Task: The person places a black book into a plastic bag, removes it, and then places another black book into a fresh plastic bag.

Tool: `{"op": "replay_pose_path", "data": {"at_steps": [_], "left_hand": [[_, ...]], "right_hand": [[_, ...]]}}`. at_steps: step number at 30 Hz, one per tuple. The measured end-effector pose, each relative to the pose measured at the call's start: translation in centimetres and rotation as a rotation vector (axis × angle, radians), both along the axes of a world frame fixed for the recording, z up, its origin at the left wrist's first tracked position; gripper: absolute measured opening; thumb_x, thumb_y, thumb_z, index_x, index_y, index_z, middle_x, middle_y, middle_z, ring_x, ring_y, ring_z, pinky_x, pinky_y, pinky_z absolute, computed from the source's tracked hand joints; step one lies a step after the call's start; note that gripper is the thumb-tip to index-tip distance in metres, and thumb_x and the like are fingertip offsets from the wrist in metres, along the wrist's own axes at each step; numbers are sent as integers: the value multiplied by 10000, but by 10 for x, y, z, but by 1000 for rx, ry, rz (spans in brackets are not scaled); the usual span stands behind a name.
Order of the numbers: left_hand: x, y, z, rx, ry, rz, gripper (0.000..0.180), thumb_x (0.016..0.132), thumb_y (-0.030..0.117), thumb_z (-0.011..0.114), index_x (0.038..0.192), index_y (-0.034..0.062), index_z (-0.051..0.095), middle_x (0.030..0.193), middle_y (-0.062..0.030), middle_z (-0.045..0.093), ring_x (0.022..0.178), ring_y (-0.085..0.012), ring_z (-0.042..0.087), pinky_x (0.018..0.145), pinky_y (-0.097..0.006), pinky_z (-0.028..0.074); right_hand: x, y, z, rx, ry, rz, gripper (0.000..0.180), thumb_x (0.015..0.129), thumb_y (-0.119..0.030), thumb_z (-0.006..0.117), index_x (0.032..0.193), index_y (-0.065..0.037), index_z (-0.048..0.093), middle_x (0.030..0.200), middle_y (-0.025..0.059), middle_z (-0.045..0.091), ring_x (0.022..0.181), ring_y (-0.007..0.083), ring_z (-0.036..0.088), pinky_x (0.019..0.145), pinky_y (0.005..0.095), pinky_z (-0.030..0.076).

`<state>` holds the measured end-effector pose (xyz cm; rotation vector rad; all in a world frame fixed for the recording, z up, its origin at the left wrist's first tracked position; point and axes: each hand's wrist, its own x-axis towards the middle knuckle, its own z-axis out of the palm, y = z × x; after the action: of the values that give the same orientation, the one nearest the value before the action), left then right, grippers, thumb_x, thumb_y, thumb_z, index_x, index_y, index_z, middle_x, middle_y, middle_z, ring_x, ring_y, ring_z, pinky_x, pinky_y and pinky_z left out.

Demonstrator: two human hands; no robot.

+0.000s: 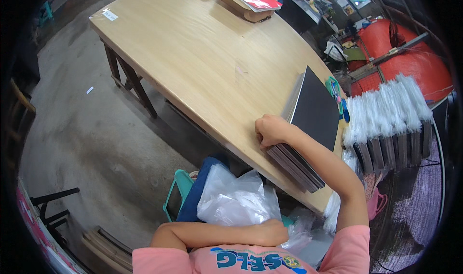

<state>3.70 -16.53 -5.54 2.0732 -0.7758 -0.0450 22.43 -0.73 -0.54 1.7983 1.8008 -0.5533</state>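
Observation:
My right hand [271,130] reaches up to the near corner of a stack of dark grey flat boards [313,111] and curls its fingers over the stack's edge. The stack lies near the right end of a long pale wooden table [193,57], and its lower layers fan out toward the table's front edge. My left hand [273,232] is folded across my body, closed on a heap of clear plastic bags [236,199] in my lap. A pink shirt shows at the bottom edge.
A teal stool [176,192] with a blue cloth stands under the bags. Rows of bagged dark boards [386,124] stand upright at the right. A red-topped block [253,1] sits at the table's far end. Red netting [410,61] lies beyond. Bare concrete floor [87,129] is at the left.

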Motion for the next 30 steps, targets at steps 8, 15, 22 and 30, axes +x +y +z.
{"op": "replay_pose_path", "data": {"at_steps": [8,15,22,30], "left_hand": [[1,-12,-4,-16,49,81,144,688,93,595,771,1,669,741,-199,648,733,-358,654,617,-451,515],[-12,-7,2,30,50,74,135,651,73,613,735,-13,673,759,-209,654,749,-364,656,640,-442,522],[-14,-2,6,36,63,58,134,661,65,602,742,-19,667,767,-214,652,753,-366,656,641,-442,521],[4,-6,1,38,54,29,154,703,75,581,822,6,649,780,-203,643,767,-376,644,635,-467,502]], "right_hand": [[-1,-14,-13,101,-136,-34,246,549,-138,705,763,-23,668,753,181,656,729,331,655,643,404,536],[-3,-21,-18,163,-171,1,198,560,-159,676,708,-27,669,720,170,654,696,336,650,632,401,535],[6,-24,-11,145,-88,110,207,591,-157,614,740,-24,666,815,131,661,849,311,632,685,424,513],[43,-31,25,-420,241,58,578,739,-598,586,991,-84,660,1030,133,616,1010,311,569,830,402,462]]}}
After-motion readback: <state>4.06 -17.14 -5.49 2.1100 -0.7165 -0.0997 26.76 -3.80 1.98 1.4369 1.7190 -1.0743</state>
